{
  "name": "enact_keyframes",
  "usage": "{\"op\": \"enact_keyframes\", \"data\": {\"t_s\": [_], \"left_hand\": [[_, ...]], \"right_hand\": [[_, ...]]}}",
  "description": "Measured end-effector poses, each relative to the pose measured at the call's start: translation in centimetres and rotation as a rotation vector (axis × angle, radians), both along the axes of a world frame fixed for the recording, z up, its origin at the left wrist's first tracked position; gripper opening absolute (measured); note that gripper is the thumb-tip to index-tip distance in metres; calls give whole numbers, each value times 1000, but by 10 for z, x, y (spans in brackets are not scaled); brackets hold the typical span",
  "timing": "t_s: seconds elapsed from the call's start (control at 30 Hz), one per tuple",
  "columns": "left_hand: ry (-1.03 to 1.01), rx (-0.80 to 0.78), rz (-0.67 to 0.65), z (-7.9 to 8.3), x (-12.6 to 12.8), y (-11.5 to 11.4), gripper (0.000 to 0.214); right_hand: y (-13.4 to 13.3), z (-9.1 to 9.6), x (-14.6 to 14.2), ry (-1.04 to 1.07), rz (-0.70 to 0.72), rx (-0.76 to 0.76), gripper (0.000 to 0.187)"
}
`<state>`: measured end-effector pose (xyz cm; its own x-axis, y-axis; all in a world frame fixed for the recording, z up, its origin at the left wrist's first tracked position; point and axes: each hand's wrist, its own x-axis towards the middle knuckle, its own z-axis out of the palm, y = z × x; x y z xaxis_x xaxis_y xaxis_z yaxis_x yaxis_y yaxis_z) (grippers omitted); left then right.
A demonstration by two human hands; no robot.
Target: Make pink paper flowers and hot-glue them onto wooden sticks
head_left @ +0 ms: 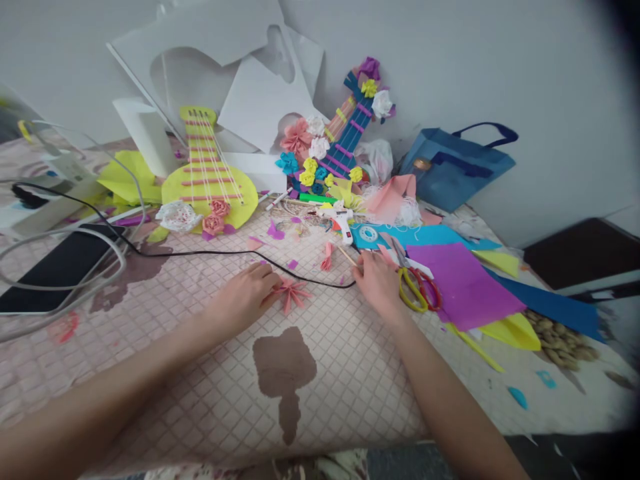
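Observation:
My left hand (251, 292) is closed, with its fingertips on a pink paper flower (291, 295) with pointed petals, low over the table. In my right hand (379, 280) the fingers pinch one end of a thin wooden stick (347, 255) that points up and left. A small pink twisted paper piece (327, 257) lies between the hands, just left of the stick. Beyond it rests a white glue gun (339, 219). Beside my right wrist are scissors (419, 290) with yellow and red handles.
A black cable (215, 253) crosses the table (200, 393) towards my right hand. Behind stand a yellow paper guitar (210, 180) and a blue one (350, 137) with paper flowers. Purple paper (463, 283) lies right, near a blue bag (445, 170). A black tablet-like slab (60, 270) lies left.

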<state>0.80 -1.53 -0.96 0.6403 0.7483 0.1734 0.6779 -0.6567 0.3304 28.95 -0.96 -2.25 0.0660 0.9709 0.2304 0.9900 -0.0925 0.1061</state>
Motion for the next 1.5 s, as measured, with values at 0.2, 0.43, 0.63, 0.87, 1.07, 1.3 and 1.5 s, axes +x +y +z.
{"op": "enact_keyframes", "data": {"t_s": [0.2,0.43,0.63,0.87,1.07,1.3,1.5], "left_hand": [[-17,-4,-45,3,-11,11,17],[-40,-128,-116,16,-24,23,16],[-48,-168,-54,21,-34,26,10],[-124,-147,-89,29,-26,11,9],[-81,-63,-189,33,-15,-9,8],[-184,-63,-82,20,-21,-13,15],[-326,-97,-81,20,-17,-15,18]], "right_hand": [[-4,9,-4,23,62,103,11],[-35,8,-56,401,705,173,19],[-52,2,-77,401,871,64,19],[-49,-1,-73,423,868,27,20],[-49,-2,-77,431,859,27,21],[-45,3,-78,426,896,105,23],[-38,13,-82,411,949,204,19]]}}
